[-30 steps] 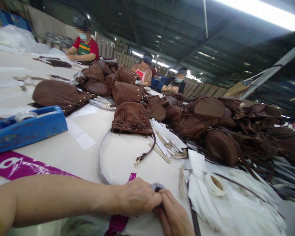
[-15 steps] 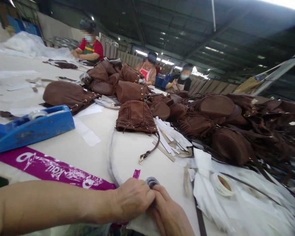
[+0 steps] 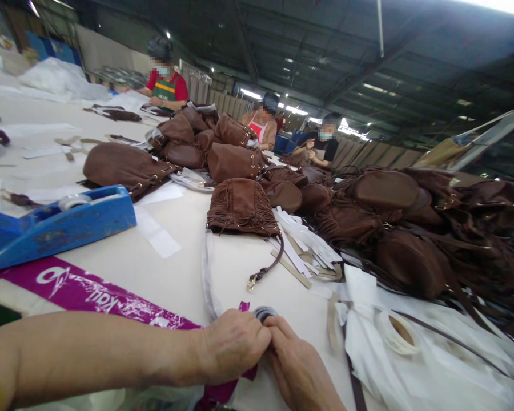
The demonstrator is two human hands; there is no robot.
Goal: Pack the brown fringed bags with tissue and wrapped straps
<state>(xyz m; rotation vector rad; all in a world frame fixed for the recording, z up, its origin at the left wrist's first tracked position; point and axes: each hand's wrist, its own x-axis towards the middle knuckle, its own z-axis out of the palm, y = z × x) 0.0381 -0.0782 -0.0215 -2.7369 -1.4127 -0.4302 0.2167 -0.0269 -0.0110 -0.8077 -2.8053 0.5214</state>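
Note:
At the table's near edge, my left hand (image 3: pixel 237 346) is closed round the end of a plastic-wrapped bag strap (image 3: pixel 209 279). Pressed against it, my right hand (image 3: pixel 300 365) has its fingers bent round the same strap, whose wrapped part shows as a grey coil between the two hands. The fingertips and the underside of the coil are hidden. From the hands the strap curves up to a brown fringed bag (image 3: pixel 242 205) lying flat. A short dark strap with a gold clasp (image 3: pixel 252 281) hangs off that bag's right corner.
Left stands a blue tape dispenser (image 3: pixel 64 228) beside a purple printed band (image 3: pixel 98 291). A pile of brown bags (image 3: pixel 389 194) fills the back and right. Paper strips (image 3: pixel 300 242) and a white tape roll (image 3: pixel 397 333) lie on the right. Several people work across the table.
The view has shifted slightly, so the table's things sit a little further right. Both hands stay closed together on the coiled strap, with only a small change in their pose.

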